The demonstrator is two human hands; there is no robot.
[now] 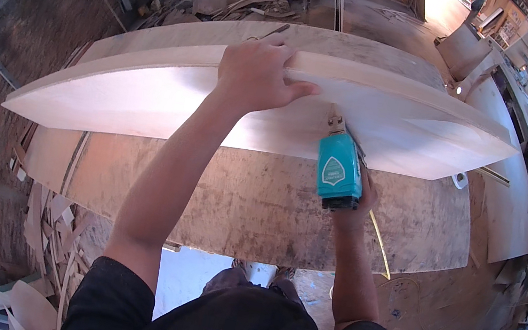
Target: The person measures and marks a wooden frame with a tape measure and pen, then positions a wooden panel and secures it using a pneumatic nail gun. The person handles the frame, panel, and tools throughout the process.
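A long pale wooden panel [148, 99] stands on edge across the worktable [236, 202], its broad face toward me. My left hand [258, 78] is closed over its top edge near the middle, thumb lying along the face. In my right hand [367, 196] is a teal nail gun [338, 167], its metal nose pointing at the panel's face; whether the tip touches cannot be told. The gun's body hides most of my right fingers. From below that hand runs a yellow air hose [380, 245]. A thin dark tool [273, 32] lies behind the panel, by my left fingers.
Behind the panel the tabletop continues, with scrap wood [264, 2] piled beyond it. More offcuts [56, 220] lie on the floor at the left. A large curved sheet [504, 186] leans at the right, near a white roll [460, 180]. A brick wall [22, 52] stands at far left.
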